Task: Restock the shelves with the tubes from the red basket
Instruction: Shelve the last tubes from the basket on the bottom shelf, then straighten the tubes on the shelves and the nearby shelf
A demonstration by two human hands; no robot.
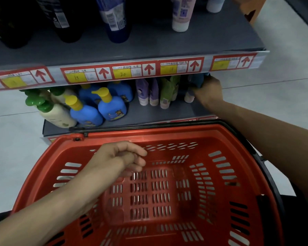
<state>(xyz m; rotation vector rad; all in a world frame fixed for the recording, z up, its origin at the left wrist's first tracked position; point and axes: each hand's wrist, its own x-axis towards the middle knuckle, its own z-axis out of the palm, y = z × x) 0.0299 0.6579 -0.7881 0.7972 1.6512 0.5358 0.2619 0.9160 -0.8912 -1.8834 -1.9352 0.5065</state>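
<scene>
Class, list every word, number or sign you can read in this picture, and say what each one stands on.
"15": yellow patch of a price tag on the upper shelf edge.
"20": yellow patch of the next price tag to its right.
Red up arrows: one on each tag.
Handwriting above the patches, the other patches and the bottle labels: too blurred to read.

my head camera looks forward and down, close over the red basket (149,136), facing the shelf (167,41) front edge.
</scene>
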